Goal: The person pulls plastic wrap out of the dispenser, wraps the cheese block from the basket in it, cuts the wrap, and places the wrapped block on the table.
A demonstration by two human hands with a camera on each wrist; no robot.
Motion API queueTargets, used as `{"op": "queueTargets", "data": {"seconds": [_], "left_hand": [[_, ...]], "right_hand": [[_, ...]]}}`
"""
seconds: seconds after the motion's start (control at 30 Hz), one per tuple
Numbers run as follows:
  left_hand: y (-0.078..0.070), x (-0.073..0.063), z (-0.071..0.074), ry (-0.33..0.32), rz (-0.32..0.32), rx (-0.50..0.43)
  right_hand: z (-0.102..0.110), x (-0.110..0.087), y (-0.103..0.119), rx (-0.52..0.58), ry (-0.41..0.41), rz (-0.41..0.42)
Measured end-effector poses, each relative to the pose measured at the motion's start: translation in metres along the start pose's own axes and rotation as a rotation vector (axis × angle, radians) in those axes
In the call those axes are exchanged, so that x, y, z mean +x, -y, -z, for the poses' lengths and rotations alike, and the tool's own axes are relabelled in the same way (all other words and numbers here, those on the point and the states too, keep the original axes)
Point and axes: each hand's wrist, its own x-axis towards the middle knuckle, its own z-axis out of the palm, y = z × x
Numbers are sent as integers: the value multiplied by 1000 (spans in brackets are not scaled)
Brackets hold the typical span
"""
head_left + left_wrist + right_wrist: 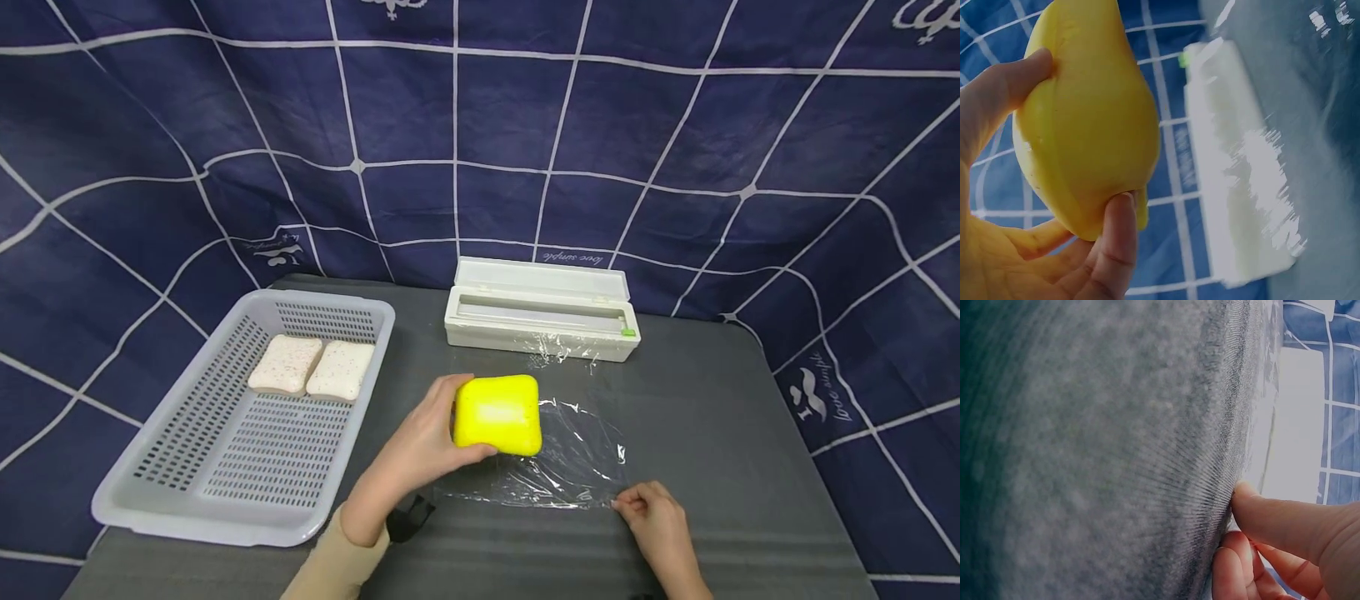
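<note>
My left hand [427,437] grips a smooth yellow rounded-square block [497,415] between thumb and fingers, held above a sheet of clear cling film [577,458]. In the left wrist view the block [1091,125] looks thick and bulging, and its exact kind is not clear. The film lies wrinkled on the dark grey table. At the film's near right corner my right hand [656,525] pinches the edge with thumb and forefinger. The right wrist view shows the thumb [1285,519] pressed toward the curled fingers, with the film there hard to make out.
A white cling film dispenser [540,333] with its lid raised stands at the back of the table. To the left, a grey perforated basket [352,433] holds two white bread slices [287,364]. Blue gridded cloth [495,200] hangs behind and at both sides.
</note>
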Motion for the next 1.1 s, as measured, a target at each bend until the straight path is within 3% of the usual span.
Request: {"op": "queueTargets", "data": {"seconds": [0.23, 0.5, 0.67, 1.1], "left_hand": [[10, 22, -43, 89, -39, -8], [16, 33, -77, 146, -28, 13], [20, 33, -88, 186, -3, 20], [29, 39, -103, 216, 20, 24]], "right_hand": [[1, 0, 2, 19, 20, -20], [1, 0, 2, 15, 24, -28], [1, 0, 2, 21, 20, -23], [2, -1, 4, 17, 9, -21]]}}
